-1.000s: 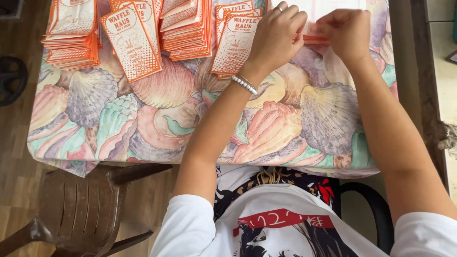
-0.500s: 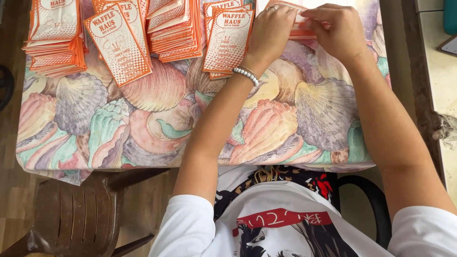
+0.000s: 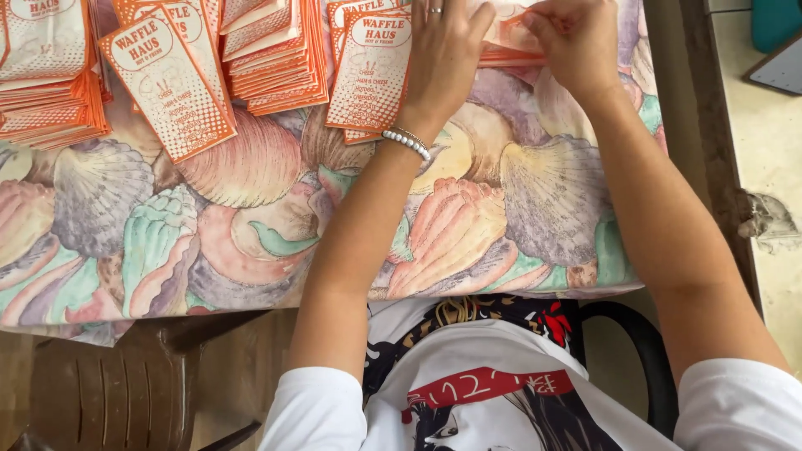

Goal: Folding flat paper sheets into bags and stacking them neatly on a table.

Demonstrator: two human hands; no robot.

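My left hand (image 3: 445, 52) and my right hand (image 3: 571, 40) meet at the far edge of the table over a small stack of orange and white paper bags (image 3: 511, 43). Both hands pinch the top bag of that stack between fingers and thumbs. A pearl bracelet (image 3: 407, 142) circles my left wrist and a ring sits on one finger. Just left of my left hand lies another pile of the same paper bags (image 3: 370, 71). The far ends of the held bags are cut off by the top of the view.
More piles of orange paper bags (image 3: 271, 58) and a loose angled one (image 3: 171, 83) lie at the far left on a seashell-print tablecloth (image 3: 468, 225). A brown plastic chair (image 3: 109, 392) stands at lower left. A tiled floor (image 3: 773, 125) runs along the right.
The view has tilted down and closer. My hands stay together on the same stack, with my fingers shifting on the top bag.
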